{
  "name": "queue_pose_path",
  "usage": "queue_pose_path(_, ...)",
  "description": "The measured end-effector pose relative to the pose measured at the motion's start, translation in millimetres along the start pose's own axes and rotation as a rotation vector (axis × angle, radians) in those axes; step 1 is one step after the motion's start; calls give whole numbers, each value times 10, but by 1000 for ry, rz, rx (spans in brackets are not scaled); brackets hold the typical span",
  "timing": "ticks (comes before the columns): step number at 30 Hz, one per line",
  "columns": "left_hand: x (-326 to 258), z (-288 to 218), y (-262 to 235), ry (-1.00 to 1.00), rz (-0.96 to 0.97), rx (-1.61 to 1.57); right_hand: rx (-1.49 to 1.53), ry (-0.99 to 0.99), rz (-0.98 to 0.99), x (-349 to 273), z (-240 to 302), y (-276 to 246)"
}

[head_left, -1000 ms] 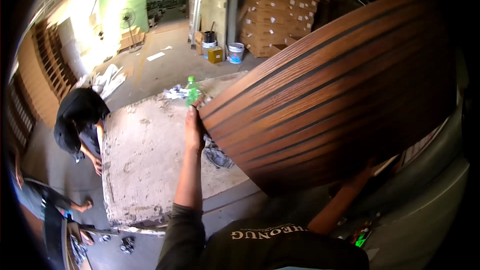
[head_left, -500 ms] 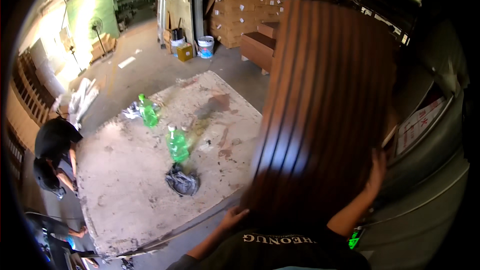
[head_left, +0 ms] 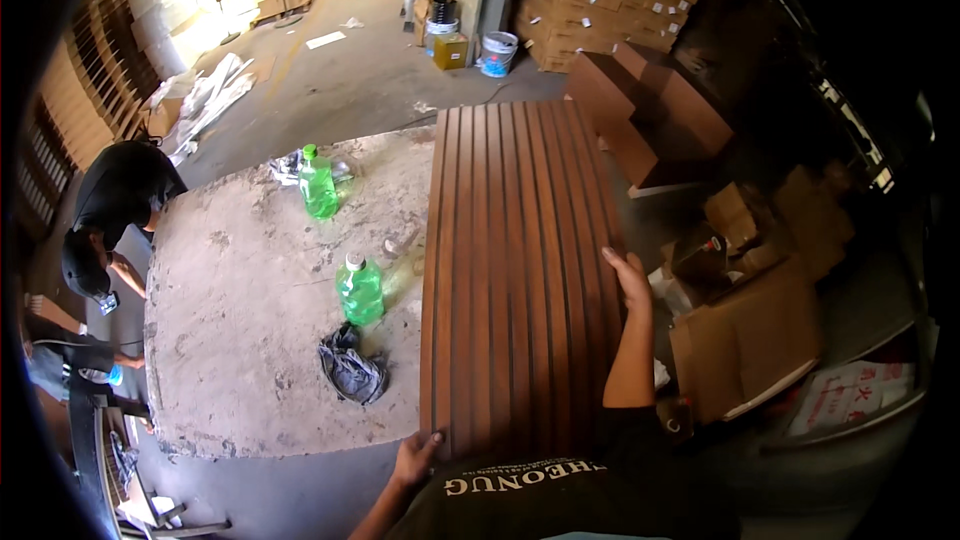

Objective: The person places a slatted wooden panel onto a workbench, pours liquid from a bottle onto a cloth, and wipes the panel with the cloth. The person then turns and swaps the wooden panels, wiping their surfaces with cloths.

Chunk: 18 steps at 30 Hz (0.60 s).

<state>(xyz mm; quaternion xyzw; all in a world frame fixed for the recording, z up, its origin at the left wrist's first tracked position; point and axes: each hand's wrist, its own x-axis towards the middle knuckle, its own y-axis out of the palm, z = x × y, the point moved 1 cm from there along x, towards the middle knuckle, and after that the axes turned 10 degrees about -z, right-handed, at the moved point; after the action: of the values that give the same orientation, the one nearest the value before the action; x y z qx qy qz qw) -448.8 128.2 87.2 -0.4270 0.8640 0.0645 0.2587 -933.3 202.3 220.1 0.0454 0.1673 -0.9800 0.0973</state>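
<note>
A long brown slatted wood panel (head_left: pixel 510 270) with dark grooves stretches away from my body, over the right part of the worn table (head_left: pixel 240 310). My left hand (head_left: pixel 416 457) grips its near left corner, the thumb on top. Farther up the right edge, my right hand (head_left: pixel 630 278) is closed on the panel, thumb on its face and fingers hidden below. Whether the panel rests on the table or hangs just above it, I cannot tell. Left of it stand a nearer bottle of green liquid (head_left: pixel 360 290) and a dark crumpled rag (head_left: pixel 352 368).
Another green bottle (head_left: pixel 319 185) stands farther back beside crumpled material. Two people bend at the left, one in a black top (head_left: pixel 125 190). Open cardboard boxes (head_left: pixel 755 335) lie to the right, with brown box-shaped pieces (head_left: pixel 650 120) beyond. Stacked cartons (head_left: pixel 600 0) and buckets (head_left: pixel 497 53) stand behind.
The panel has come down from a raised, tilted position to a flatter one, shifting left over the table. Both hands moved with it, still gripping. My view has turned rightward.
</note>
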Motion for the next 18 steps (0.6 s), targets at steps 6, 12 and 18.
queue_pose_path(6,-67,-85,324,-48,-241,169,-114,113,336,362,79,598)
queue_pose_path(12,9,-742,571,-85,-461,307,-226,81,434,1192,-261,1163)
queue_pose_path(18,-438,-756,568,-430,-272,947,-163,-301,421,1164,-442,1268)
